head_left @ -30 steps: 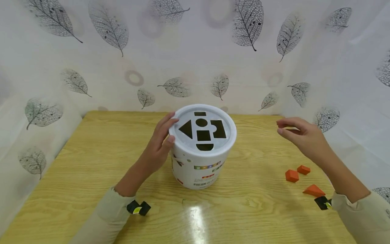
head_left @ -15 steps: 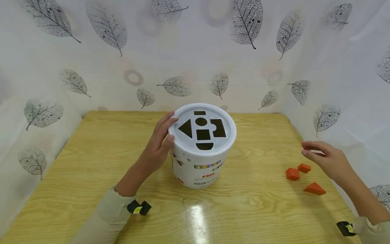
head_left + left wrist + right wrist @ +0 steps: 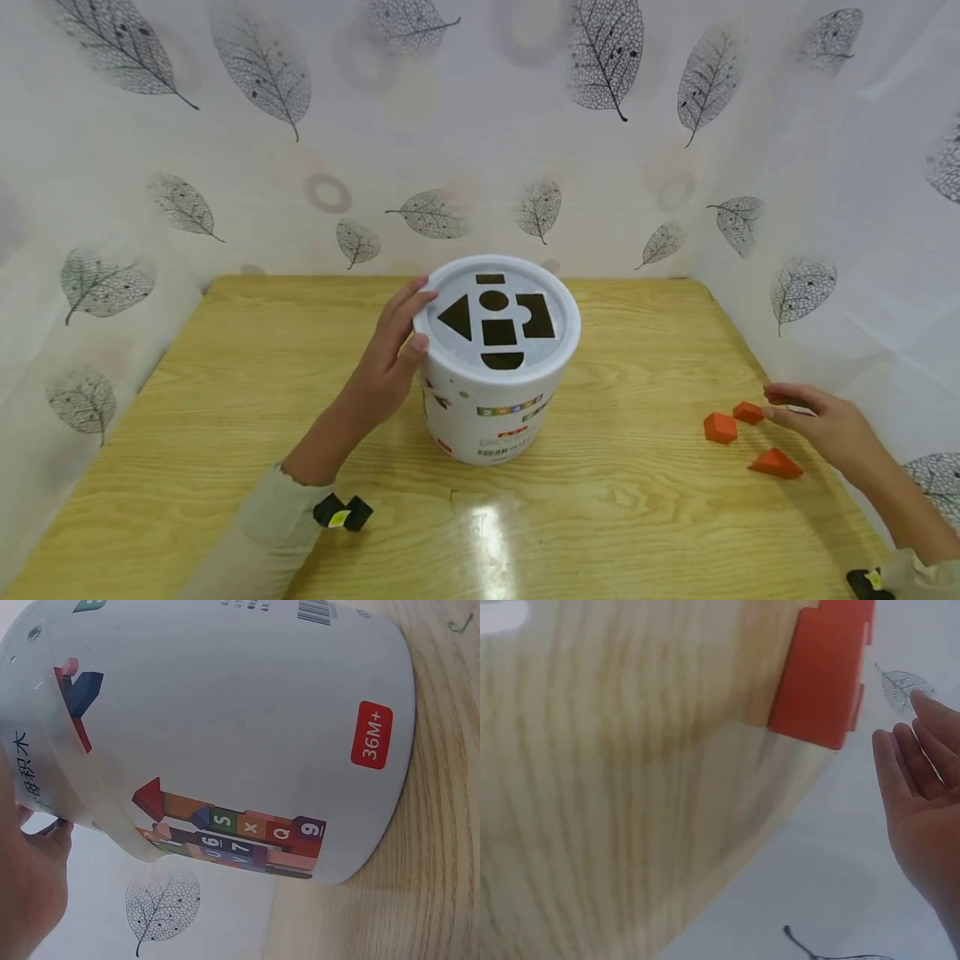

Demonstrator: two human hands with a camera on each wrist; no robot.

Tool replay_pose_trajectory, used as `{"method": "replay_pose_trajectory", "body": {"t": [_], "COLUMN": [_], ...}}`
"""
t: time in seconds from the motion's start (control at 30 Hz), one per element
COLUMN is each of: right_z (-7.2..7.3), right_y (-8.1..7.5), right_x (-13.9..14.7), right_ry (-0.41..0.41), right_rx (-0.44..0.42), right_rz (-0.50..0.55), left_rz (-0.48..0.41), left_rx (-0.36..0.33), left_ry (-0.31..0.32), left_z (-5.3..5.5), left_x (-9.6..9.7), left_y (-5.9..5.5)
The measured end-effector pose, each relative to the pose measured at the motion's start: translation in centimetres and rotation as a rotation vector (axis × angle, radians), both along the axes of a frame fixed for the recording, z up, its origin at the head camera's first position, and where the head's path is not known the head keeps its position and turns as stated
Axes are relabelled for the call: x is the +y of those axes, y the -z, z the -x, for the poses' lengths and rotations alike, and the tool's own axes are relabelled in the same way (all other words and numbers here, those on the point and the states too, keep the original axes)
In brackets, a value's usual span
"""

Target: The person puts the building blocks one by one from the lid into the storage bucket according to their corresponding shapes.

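A white block bucket stands upright on the table, its lid cut with several dark shaped holes. My left hand holds its left rim, fingers over the edge and thumb at the near side. The left wrist view shows the bucket's printed wall close up. At the right, my right hand is close beside a small orange-red rectangular block, fingers extended and nothing in them. Near that lie an orange-red cube-like block and a triangular one.
The wooden table ends at its right edge just under my right hand. A leaf-print white cloth rises behind the table and along both sides.
My right hand has moved right, down and towards me, from above the table's back right to beside the small blocks. The left hand stays on the bucket's rim.
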State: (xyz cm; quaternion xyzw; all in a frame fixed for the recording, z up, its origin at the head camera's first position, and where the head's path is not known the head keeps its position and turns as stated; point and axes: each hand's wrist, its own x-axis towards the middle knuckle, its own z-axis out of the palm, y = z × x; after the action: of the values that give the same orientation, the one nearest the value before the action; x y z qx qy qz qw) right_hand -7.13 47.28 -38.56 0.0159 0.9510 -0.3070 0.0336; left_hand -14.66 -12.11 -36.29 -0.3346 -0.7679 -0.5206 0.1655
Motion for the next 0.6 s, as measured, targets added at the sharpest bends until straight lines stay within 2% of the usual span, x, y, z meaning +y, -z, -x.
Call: {"method": "replay_pose_trajectory", "body": {"t": [0.13, 0.33, 0.6], "right_z": [0.0, 0.1, 0.6], "right_y": [0.8, 2.0, 2.9], "right_x": [0.7, 0.9, 0.7], "right_ry": [-0.009, -0.015, -0.027], "right_rx": [-0.031, -0.031, 0.007], "right_rz": [0.044, 0.095, 0.081], "left_rz": [-0.009, -0.007, 0.002], "left_rx": [0.013, 0.000, -0.012], "left_ry": [0.005, 0.012, 0.009], "left_z": [0.2, 0.3, 0.2], "left_x": [0.0, 0.0, -0.1], "left_y": [0.2, 0.4, 0.3]}}
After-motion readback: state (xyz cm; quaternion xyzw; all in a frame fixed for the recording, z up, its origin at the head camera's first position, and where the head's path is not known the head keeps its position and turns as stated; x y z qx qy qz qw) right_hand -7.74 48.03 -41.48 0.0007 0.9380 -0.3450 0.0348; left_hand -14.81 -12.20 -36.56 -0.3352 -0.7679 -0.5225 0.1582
